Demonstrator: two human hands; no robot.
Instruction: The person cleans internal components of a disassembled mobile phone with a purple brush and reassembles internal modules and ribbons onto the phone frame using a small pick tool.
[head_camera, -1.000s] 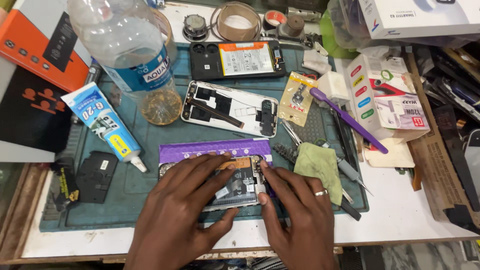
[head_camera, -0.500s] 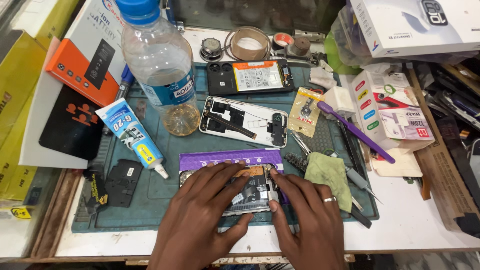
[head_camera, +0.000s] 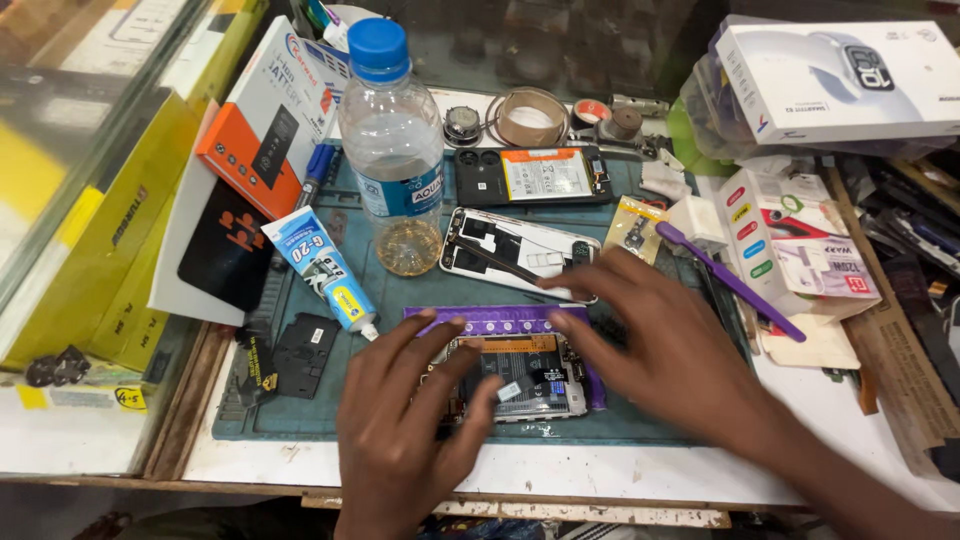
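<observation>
Head view: opened phone (head_camera: 520, 378) lying on purple pad (head_camera: 500, 322) at mat's (head_camera: 300, 420) near edge; left hand (head_camera: 405, 435) spread, fingertips pressing phone; right hand (head_camera: 665, 345) spread, hovering beside it, holding nothing

left hand (head_camera: 400, 420): fingers spread, palm down | right hand (head_camera: 670, 345): flat, fingers extended

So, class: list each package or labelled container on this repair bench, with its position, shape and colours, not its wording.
White box: top right, long, watch pictured.
Glue tube: left on mat, white and blue, yellow band.
Water bottle: centre back, clear, blue cap.
Orange-and-white box: left, leaning.
Blister packs: right, white, coloured tabs.
</observation>
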